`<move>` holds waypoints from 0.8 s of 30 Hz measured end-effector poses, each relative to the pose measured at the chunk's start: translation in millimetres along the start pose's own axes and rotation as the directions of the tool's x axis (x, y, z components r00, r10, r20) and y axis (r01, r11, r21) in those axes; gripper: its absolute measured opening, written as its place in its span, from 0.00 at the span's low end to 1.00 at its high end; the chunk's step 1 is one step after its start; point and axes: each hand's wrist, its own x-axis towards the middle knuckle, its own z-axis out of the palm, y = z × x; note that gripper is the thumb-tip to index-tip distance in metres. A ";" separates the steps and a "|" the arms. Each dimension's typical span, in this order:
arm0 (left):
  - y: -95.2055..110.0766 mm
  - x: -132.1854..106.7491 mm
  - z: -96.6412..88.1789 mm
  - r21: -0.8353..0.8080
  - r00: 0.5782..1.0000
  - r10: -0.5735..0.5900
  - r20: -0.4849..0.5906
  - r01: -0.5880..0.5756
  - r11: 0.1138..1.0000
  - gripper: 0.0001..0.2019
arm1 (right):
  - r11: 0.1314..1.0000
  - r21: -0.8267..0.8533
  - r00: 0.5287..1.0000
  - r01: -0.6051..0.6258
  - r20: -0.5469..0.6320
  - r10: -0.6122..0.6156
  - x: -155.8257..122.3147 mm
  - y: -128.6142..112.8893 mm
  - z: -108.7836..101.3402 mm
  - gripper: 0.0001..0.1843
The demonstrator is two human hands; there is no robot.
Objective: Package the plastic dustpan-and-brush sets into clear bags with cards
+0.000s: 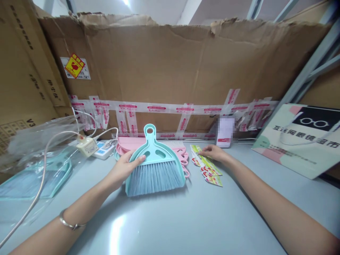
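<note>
**Hold and Pick: Status**

From my remote station I view the table point(170, 223). Over it, the left hand point(124, 167) grips the brush set point(155, 164) at its left side, thumb on the front face. The brush point(155, 180) sits nested in the dustpan point(181, 171), bristles down; I cannot tell whether the lower edge touches the table. To the right, the right hand point(215, 153) sets its fingertips on the overlapping packets point(208, 167); I cannot tell whether they pinch one. Pink sets point(130, 142) lie behind the brush set. The phone point(224, 132) stands before the box point(170, 67).

I judge the step in hand as steadying the set while picking a packet. The next move calls for a light pinch separating one packet.
</note>
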 end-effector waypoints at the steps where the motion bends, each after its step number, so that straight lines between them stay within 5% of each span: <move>1: -0.4 0.1 0.2 0.001 1.000 0.001 0.002 -0.001 1.000 0.20 | 1.000 0.004 1.000 -0.008 0.007 0.008 0.2 0.7 2.0 0.15; 5: -1.6 1.2 -0.3 0.004 1.000 -0.019 0.006 0.019 1.000 0.21 | 0.998 0.056 1.000 -0.020 0.001 0.020 -3.1 -2.4 -0.1 0.14; 10: -0.1 1.7 0.5 -0.065 0.999 -0.044 -0.023 0.042 0.997 0.21 | 0.965 0.247 0.994 0.088 -0.082 -0.069 -24.3 -29.8 -36.1 0.15; 14: 1.9 -0.6 2.4 -0.168 0.994 -0.085 -0.065 0.073 0.983 0.23 | 0.805 0.548 0.972 0.230 -0.096 -0.212 -64.8 -74.0 -50.6 0.17; 16: 2.4 -1.8 3.7 -0.228 0.992 -0.105 -0.074 0.086 0.970 0.23 | 0.538 0.821 0.964 0.190 -0.052 -0.262 -89.5 -95.7 -35.4 0.16; 18: 2.4 -2.7 5.4 -0.284 0.990 -0.118 -0.078 0.091 0.955 0.23 | 0.416 0.908 0.957 0.047 0.079 -0.279 -112.3 -112.0 -7.2 0.19; 21: 1.6 -3.4 8.1 -0.350 0.989 -0.135 -0.066 0.104 0.931 0.24 | 0.546 0.826 0.914 -0.144 0.322 -0.247 -134.7 -122.4 40.4 0.19; 24: 0.7 -4.1 10.9 -0.407 0.989 -0.145 -0.042 0.116 0.906 0.24 | 0.594 0.781 0.923 -0.195 0.351 -0.159 -140.7 -120.7 73.0 0.19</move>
